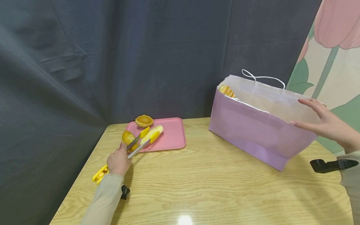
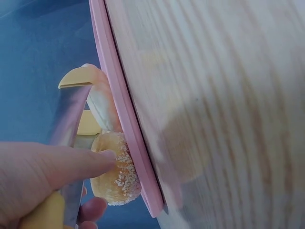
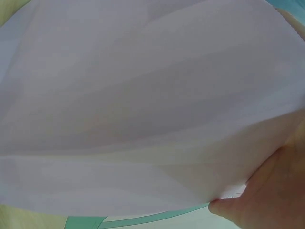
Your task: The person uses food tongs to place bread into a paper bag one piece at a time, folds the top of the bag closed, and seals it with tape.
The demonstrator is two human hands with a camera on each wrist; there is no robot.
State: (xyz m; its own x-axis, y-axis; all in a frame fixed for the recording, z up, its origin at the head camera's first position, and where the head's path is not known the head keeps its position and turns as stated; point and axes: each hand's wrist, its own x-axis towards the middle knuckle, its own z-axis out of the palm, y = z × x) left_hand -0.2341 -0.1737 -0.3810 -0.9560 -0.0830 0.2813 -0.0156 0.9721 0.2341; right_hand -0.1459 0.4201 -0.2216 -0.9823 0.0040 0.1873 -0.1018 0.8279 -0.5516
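My left hand [image 1: 119, 162] grips metal tongs [image 1: 134, 153] with yellow tips and a yellow handle end. The tongs' tips lie either side of a long pale bread roll [image 1: 157, 130] on the pink tray [image 1: 175, 135]. Beside the tongs is a golden bun [image 1: 128, 137]; the left wrist view shows white flakes on this bun [image 2: 125, 169], with my thumb overlapping it. A round tart [image 1: 144, 121] sits at the tray's back left. My right hand [image 1: 327, 125], fingers spread, is at the right end of the mouth of a lilac paper bag [image 1: 253, 134], thumb at its edge.
A ridged golden bread piece [image 1: 226, 91] shows inside the bag's left end. The bag's white cord handle [image 1: 264, 77] stands up at the back. A dark curtain [image 1: 168, 62] hangs behind the wooden table [image 1: 197, 181], beside a wall with painted flowers [image 1: 337, 25].
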